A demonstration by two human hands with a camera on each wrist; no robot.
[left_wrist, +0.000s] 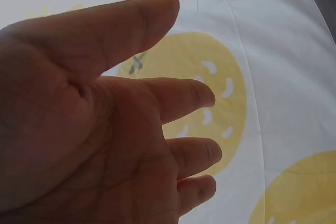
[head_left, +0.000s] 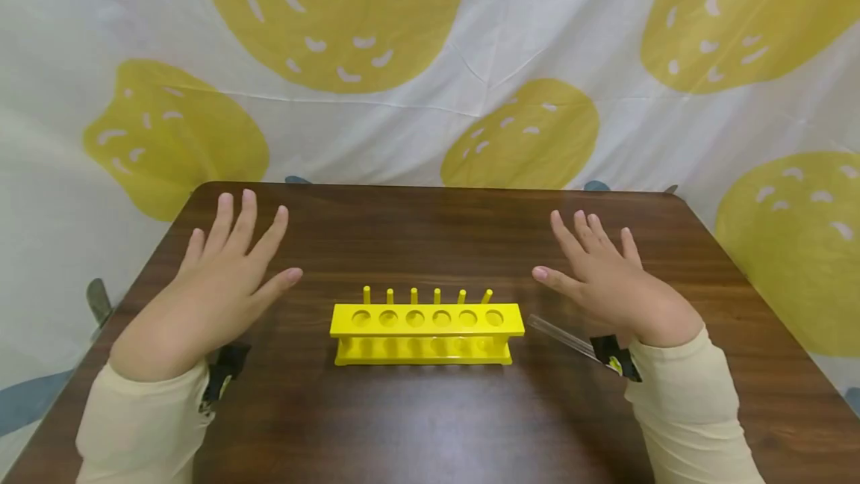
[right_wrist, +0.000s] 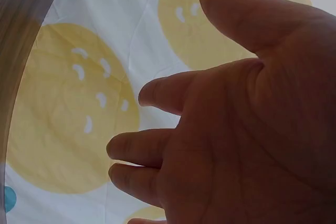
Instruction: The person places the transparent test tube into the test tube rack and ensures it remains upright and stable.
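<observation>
A yellow test tube rack [head_left: 426, 321] stands in the middle of the table in the head view, with a row of round holes and several upright pegs behind them. To its right lies a clear glass tube [head_left: 563, 336], partly hidden below my right wrist. My left hand [head_left: 225, 275] is raised to the left of the rack, fingers spread, holding nothing. On the other side my right hand [head_left: 605, 282] is held up with its fingers apart, also holding nothing. Both wrist views show bare palms: the left palm [left_wrist: 105, 129] and the right palm [right_wrist: 226, 129].
The dark brown wooden table [head_left: 430, 237] has rounded far corners. Behind it and along its sides hangs a white cloth [head_left: 376, 133] printed with large yellow fruit shapes. A black strap [head_left: 225, 372] is on the left wrist, another strap [head_left: 614, 357] on the right.
</observation>
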